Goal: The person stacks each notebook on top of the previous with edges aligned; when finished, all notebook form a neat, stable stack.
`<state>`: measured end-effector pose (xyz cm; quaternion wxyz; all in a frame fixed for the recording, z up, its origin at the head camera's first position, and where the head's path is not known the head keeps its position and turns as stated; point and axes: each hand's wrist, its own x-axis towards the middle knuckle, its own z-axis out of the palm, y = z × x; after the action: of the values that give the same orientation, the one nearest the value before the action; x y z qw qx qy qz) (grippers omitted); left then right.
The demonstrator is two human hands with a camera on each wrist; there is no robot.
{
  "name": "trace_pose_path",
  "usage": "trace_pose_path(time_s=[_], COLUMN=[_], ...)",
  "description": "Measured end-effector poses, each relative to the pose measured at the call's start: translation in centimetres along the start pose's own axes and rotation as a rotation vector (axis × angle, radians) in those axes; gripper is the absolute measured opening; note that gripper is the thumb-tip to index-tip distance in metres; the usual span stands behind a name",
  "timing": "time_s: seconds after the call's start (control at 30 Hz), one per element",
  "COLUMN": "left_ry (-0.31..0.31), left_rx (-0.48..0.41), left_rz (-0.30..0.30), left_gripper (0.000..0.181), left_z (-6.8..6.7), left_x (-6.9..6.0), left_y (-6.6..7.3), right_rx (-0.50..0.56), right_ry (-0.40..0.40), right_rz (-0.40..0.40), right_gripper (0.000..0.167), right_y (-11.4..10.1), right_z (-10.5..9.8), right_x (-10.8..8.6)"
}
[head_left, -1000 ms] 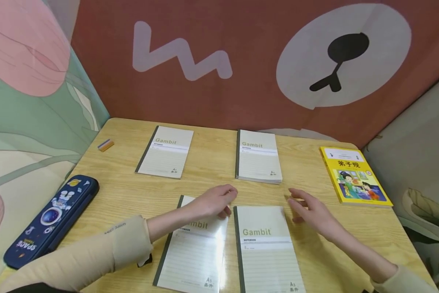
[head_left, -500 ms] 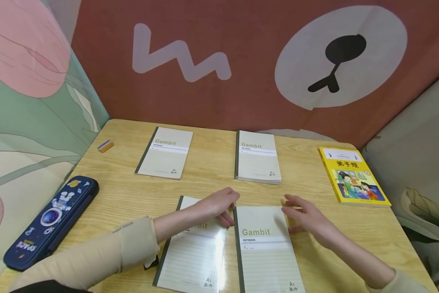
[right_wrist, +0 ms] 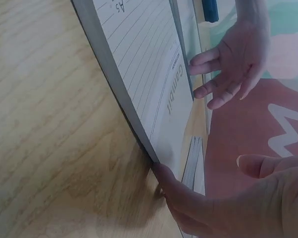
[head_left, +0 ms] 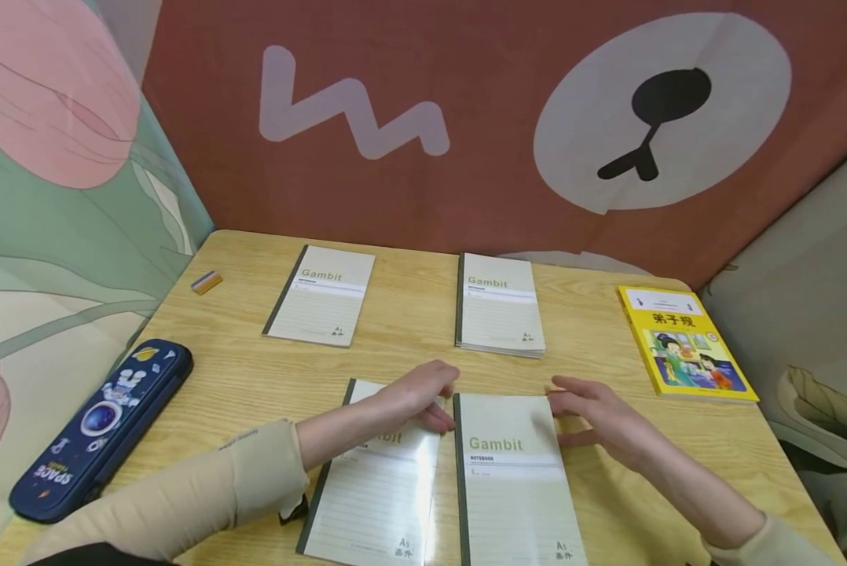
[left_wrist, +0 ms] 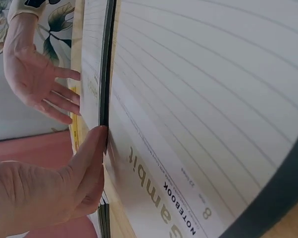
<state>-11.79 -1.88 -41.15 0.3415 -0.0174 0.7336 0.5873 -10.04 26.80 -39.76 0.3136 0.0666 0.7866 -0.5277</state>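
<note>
The near right Gambit notebook (head_left: 511,487) lies flat, its dark spine on the left. My left hand (head_left: 418,395) reaches over the near left Gambit notebook (head_left: 377,503), hiding part of its title. In the left wrist view, the left fingers (left_wrist: 92,148) touch the near right notebook's spine (left_wrist: 108,64) and are not curled round it. My right hand (head_left: 600,420) is at that notebook's opposite edge. In the right wrist view, its fingers (right_wrist: 169,186) touch the top right corner, extended and not wrapped round it.
Farther back lie a single Gambit notebook (head_left: 320,295) and a small stack of Gambit notebooks (head_left: 500,303). A yellow picture book (head_left: 685,342) is at the right, a navy space pencil case (head_left: 105,424) at the left. An eraser (head_left: 207,282) sits near the back left corner.
The right hand has moved left until its fingers met the near right notebook's edge. The left fingers have come right to its spine. That notebook has shifted very slightly away from me.
</note>
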Motion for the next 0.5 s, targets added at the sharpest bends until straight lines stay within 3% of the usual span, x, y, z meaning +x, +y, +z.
trace_pose_path(time_s=[0.27,0.5], left_ry=[0.023,0.015], left_rx=[-0.074,-0.147], left_rz=[0.013,0.054], left_gripper=[0.057,0.051], left_z=[0.1,0.1], left_x=[0.5,0.8], left_y=[0.1,0.0], right_rx=[0.018,0.005], right_ry=[0.033,0.050], right_rz=[-0.037,-0.032], right_gripper=[0.072,0.070], right_y=[-0.3,-0.5], right_z=[-0.4,-0.5], right_x=[0.7,1.1])
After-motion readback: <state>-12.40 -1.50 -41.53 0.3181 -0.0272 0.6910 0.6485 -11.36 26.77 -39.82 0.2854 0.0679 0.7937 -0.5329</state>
